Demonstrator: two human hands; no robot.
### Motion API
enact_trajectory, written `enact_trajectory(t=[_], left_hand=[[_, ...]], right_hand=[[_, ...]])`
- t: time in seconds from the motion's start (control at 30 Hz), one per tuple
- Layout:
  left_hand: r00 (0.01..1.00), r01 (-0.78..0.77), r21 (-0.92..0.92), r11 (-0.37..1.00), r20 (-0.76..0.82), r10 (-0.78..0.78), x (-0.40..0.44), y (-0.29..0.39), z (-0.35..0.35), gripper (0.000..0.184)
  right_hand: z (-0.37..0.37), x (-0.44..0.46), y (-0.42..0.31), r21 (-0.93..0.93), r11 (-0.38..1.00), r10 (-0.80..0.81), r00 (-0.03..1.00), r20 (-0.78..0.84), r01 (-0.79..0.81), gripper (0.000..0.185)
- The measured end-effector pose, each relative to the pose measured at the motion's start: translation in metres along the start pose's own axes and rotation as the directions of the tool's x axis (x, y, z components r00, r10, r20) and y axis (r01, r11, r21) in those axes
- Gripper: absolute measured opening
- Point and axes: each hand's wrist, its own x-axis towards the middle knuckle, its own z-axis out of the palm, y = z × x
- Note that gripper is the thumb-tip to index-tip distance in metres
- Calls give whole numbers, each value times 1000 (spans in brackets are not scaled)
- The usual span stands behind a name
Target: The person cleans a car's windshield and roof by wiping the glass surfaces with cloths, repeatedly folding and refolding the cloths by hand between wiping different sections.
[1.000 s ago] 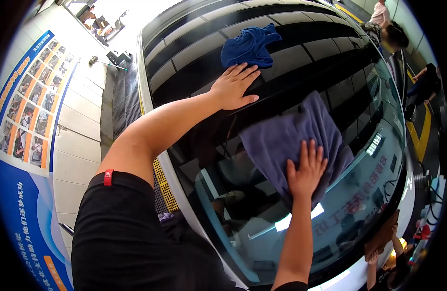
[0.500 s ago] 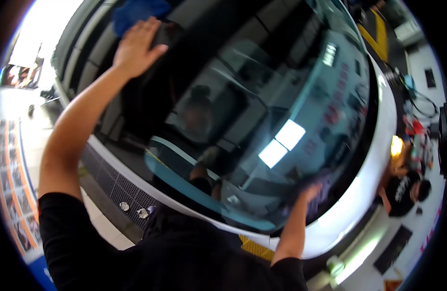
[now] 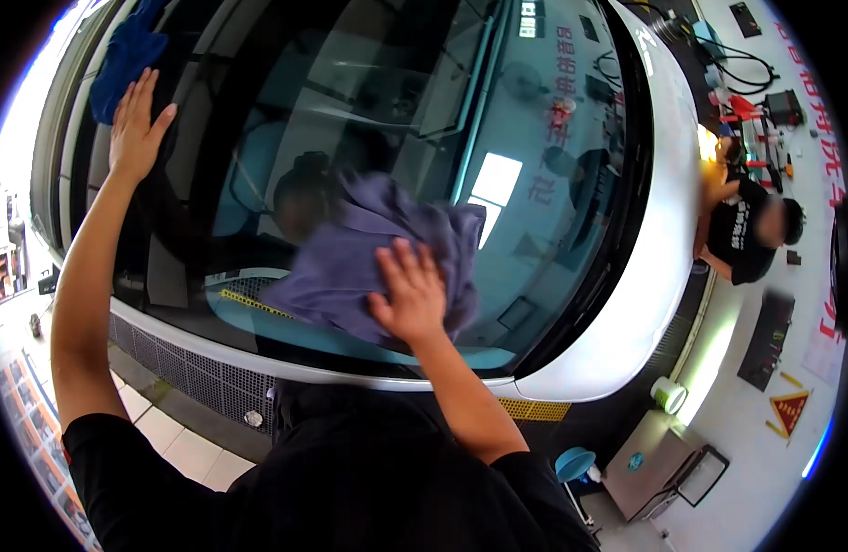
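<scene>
My right hand (image 3: 411, 293) lies flat with fingers apart on a purple-grey cloth (image 3: 350, 248), pressing it against the car's windshield (image 3: 525, 276). The cloth is bunched, with its folds spreading left and right of the hand. Far to the left, my left hand (image 3: 138, 129) rests flat on the dark glass, thumb and fingers stretched out. Its fingertips reach the lower edge of a crumpled blue cloth (image 3: 120, 64). Whether they press on that cloth I cannot tell.
The white hood (image 3: 658, 212) curves along the right. Beyond it, a person in a black shirt (image 3: 750, 230) stands by the wall. At the lower right are a metal cabinet (image 3: 649, 465) and a blue basin (image 3: 575, 463). A black grille mat (image 3: 203, 368) lines the floor beside the car.
My right hand has brought the purple-grey cloth from the windshield's lower right toward its middle. My left hand stays by the blue cloth. The camera view has turned and shifted to the right.
</scene>
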Motion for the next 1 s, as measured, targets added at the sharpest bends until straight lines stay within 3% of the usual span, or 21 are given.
enact_trajectory(t=[0.03,0.13,0.17,0.2,0.23,0.27,0.3,0.37,0.43,0.5,0.57,0.7,0.8,0.9,1.0], left_hand=[[1000,-14,3,1000,-20,15,1,-1,1,70],[998,-47,-7,999,-34,46,1,-6,2,68],[997,-60,-3,998,-46,60,2,-9,4,68],[996,-67,2,998,-57,67,2,-10,5,68],[996,-71,4,997,-55,72,4,-9,5,68],[996,-70,4,998,-54,70,4,-9,5,68],[997,-67,7,998,-50,67,1,-9,5,68],[997,-59,22,998,-43,60,6,-5,-2,69],[998,-51,33,998,-36,52,6,-1,-5,70],[998,-46,42,998,-28,47,2,1,-7,71],[999,-45,44,998,-20,46,-3,0,-3,70],[999,-32,49,998,8,31,-3,7,-14,68],[999,-27,23,999,44,26,-3,13,-21,68],[998,-12,0,1000,65,12,-2,20,-26,69],[998,-6,-20,1000,60,8,-3,21,-27,69]], right_hand=[[-3,-18,27,-72,991,116,993,-10,-117,69],[11,-92,132,-33,943,314,915,-252,-332,75],[10,-116,162,25,876,470,841,-267,-482,72],[17,-143,200,146,864,499,785,-368,-481,67],[20,-164,230,146,733,664,651,-368,-664,60],[45,-194,290,84,661,711,586,-388,-746,59],[32,-179,275,135,451,869,400,-291,-882,60],[18,-147,250,126,265,950,236,-204,-956,60],[27,-124,195,16,389,897,375,-234,-921,58],[62,-131,142,-224,714,606,746,-277,-663,62],[26,-79,55,-221,836,492,864,-106,-503,71],[-22,67,60,-168,943,273,956,-103,-287,75],[-46,213,106,-209,955,159,956,-245,-212,77],[-68,320,129,-212,920,282,934,-220,-328,70],[-67,338,121,-185,905,337,912,-233,-382,69]])
